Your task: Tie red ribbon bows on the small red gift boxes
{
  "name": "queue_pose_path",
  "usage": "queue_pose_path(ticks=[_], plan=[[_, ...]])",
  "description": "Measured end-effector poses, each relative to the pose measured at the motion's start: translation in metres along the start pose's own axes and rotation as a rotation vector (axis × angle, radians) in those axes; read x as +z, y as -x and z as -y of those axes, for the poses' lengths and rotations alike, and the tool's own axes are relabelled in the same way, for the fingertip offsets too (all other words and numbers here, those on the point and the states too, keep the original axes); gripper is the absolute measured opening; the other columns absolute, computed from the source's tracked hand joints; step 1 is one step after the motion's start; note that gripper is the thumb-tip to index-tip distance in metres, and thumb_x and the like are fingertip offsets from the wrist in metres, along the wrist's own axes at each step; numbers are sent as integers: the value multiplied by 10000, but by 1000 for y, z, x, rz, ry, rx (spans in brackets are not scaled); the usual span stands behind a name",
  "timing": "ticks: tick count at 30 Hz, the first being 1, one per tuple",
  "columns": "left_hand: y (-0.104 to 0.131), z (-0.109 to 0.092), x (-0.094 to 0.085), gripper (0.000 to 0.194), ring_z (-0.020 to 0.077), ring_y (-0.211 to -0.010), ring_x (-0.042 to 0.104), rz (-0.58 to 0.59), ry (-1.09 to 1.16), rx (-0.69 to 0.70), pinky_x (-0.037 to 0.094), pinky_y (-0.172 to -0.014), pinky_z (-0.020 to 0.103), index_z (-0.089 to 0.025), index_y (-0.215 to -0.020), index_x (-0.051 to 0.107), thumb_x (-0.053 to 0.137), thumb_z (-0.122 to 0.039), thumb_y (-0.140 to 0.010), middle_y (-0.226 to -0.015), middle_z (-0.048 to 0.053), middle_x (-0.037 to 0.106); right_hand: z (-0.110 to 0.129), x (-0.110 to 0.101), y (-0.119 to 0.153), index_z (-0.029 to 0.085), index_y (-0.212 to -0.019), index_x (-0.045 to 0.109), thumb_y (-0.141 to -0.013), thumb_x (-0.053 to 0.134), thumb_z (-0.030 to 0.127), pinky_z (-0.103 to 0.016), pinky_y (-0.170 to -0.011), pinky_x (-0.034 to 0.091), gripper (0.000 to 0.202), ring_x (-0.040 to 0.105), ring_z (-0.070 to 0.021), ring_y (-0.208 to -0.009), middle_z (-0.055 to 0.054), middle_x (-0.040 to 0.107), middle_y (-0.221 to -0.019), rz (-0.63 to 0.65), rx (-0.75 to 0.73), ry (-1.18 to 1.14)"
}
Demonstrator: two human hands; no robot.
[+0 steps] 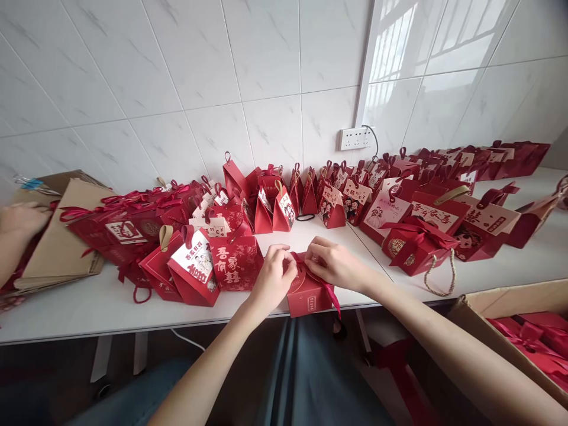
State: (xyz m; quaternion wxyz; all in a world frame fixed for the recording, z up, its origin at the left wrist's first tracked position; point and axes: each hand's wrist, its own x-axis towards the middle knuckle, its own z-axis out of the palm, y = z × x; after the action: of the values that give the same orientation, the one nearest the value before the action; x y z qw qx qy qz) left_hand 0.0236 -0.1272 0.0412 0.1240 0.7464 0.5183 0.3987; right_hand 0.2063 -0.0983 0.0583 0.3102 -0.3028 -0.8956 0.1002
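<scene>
Red card makes the ribboned box (309,300), which stands on the white bench (110,310) at its near edge, between the two hands. At the top of this box, the left hand (276,267) has its fingers bent and thumb near to them; I cannot tell if they pinch something. The right hand (331,260) comes from the other side, and its fingers are curled in over the dark red ribbon (331,294); whether they pinch it is hidden from me. One end of this ribbon hangs down at the right side of the ribboned box.

Just left of the ribboned box is a red box with pale characters (237,266). Behind it, small peaked boxes (332,213) stand, with a white socket strip (355,139) on the wall farther back. To its right are a bow-tied box (412,248) and, farther, an open carton (523,299). Far to its left, another person's hand (26,220) reaches beside brown cardboard (82,228).
</scene>
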Motion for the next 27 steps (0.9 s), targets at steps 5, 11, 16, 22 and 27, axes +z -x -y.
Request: queue_pose_path(ticks=[5,11,16,22,27], plan=[[0,-1,0,93,208,-1114,559,2,8,-34,468,-949,364,-192,-749,498,501,-137,-823,-1064,82,536,2,-2,1,162,-829,609,-866,544,207,-248,-649,466,87,561,-118,-638,-49,581,-858,23,45,-37],[-3,-2,-2,42,220,-1132,553,61,13,-19,444,-992,396,-195,-819,573,598,-223,-800,-1109,75,542,3,2,2,161,-819,626,-867,530,158,-249,-668,479,108,597,-130,-680,-58,608,-862,-30,47,-52],[-5,-3,-1,62,220,-1092,570,72,44,8,451,-979,412,-190,-769,591,566,-219,-817,-1106,75,558,2,6,5,158,-809,605,-866,522,159,-246,-641,480,101,581,-116,-633,-51,606,-839,-65,93,-90],[-4,-3,4,67,207,-1107,562,39,238,-120,432,-995,391,-195,-805,621,564,-227,-817,-1080,73,587,2,5,6,180,-971,642,-847,538,165,-245,-659,476,163,593,-122,-675,-44,603,-871,-44,74,-121],[0,-3,5,69,208,-1132,547,12,262,-123,416,-1000,379,-192,-793,593,540,-213,-831,-1093,76,577,6,10,5,167,-828,627,-828,521,138,-228,-611,445,110,549,-104,-608,-27,581,-800,-86,136,-106]])
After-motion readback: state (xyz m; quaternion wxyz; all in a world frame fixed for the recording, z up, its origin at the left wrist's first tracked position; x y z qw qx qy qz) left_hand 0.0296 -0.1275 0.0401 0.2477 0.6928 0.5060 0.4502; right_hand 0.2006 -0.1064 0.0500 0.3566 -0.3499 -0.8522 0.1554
